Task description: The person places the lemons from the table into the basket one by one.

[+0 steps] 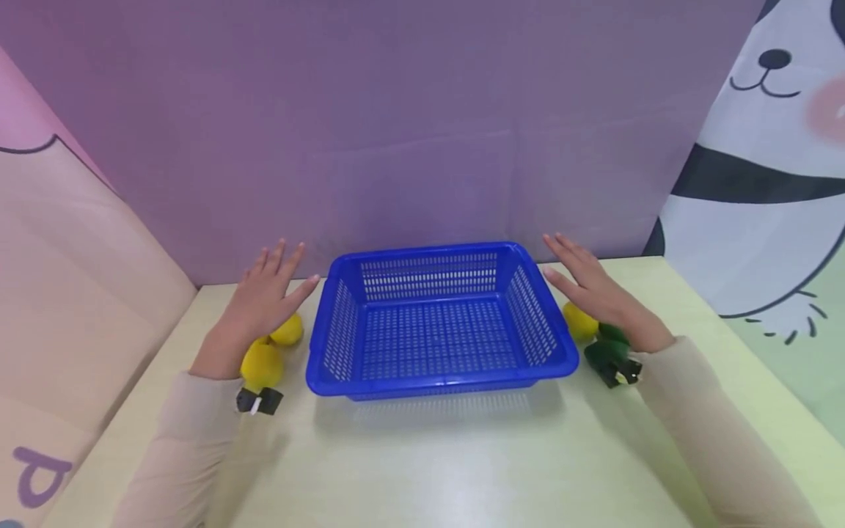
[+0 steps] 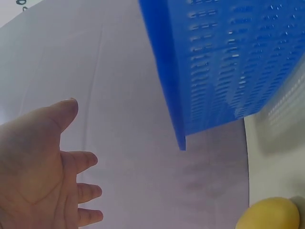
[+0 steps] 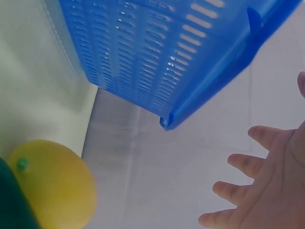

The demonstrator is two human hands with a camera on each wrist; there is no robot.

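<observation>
A blue plastic basket (image 1: 444,381) with slotted walls stands upright on the table, nothing inside it. To its left, my left hand (image 1: 260,299) is raised with fingers straight and spread, apart from the rim. Under that hand lie two yellow fruits (image 1: 262,364), one behind the other. My right hand (image 1: 594,292) hovers on the other side, its fingers extended and holding nothing. Below it are a yellow round fruit (image 3: 55,183) with a green stem spot and dark green rounded items (image 1: 604,354), partly hidden by the forearm and wrist camera.
The pale tabletop (image 1: 422,462) runs in front of the basket. A purple cloth backdrop (image 1: 422,132) rises right behind the table's back edge. Printed panels stand at both sides, with a panda (image 1: 759,242) on the right one.
</observation>
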